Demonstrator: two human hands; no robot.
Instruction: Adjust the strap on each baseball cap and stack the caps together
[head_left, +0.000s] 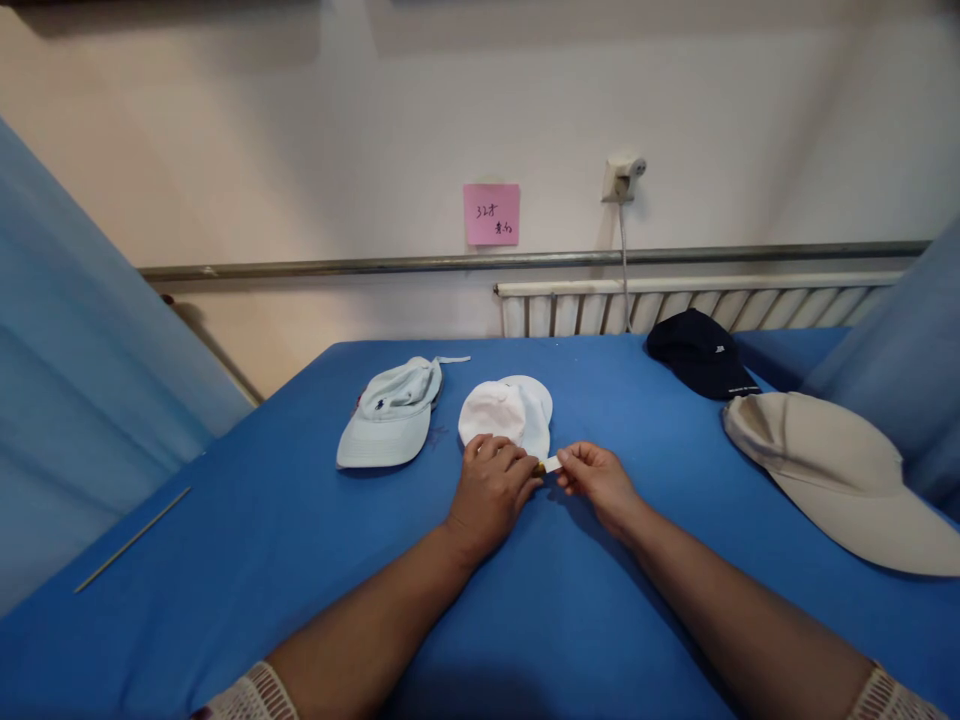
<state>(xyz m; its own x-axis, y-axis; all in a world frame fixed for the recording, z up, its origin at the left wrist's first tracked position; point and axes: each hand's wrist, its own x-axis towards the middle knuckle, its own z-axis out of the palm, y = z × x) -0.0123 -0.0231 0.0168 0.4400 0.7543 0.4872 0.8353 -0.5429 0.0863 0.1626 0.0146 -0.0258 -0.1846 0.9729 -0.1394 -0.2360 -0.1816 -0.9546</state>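
Note:
A white cap (493, 412) lies in the middle of the blue-covered table, its brim partly showing at the back right. My left hand (495, 490) rests over the cap's near edge, fingers curled down on it beside a small gold-coloured buckle (539, 468). Between the thumb and fingers of my right hand (598, 483) is the end of the cap's white strap (553, 464), which comes out from the buckle towards the right. The undersides of the left fingers are hidden.
A pale blue cap (394, 415) lies left of the white one. On the right are a navy cap (697, 352) and a large beige cap (832, 460). A thin stick (133, 538) lies at far left. Blue curtains (82, 380) flank the table; a radiator (570, 310) stands behind.

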